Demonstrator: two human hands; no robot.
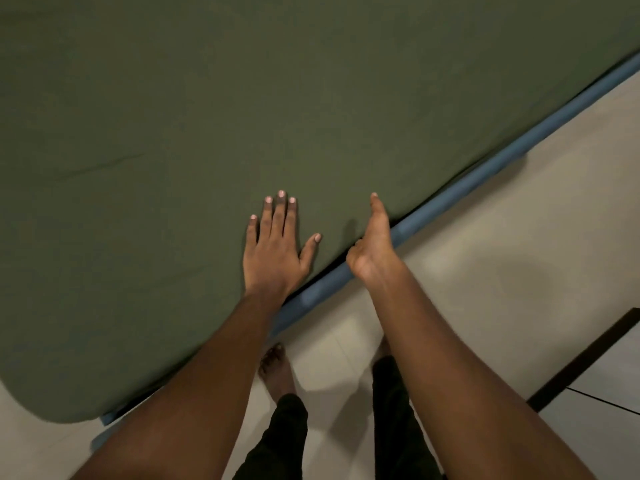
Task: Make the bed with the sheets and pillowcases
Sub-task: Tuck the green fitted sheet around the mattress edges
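Observation:
A dark green sheet (214, 116) covers the mattress and fills most of the view, smooth apart from a faint crease at the left. My left hand (275, 247) lies flat on the sheet near the bed's edge, palm down, fingers spread. My right hand (372, 244) is turned on its side at the mattress edge, thumb up; its fingers run down the side of the mattress and are hidden. I cannot tell whether they grip the sheet. No pillows or pillowcases are in view.
A blue bed frame rail (485, 171) runs diagonally along the mattress edge. Pale tiled floor (502, 265) lies to the right and below. My bare feet stand close to the rail. A dark-edged piece of furniture (588, 362) sits at the lower right.

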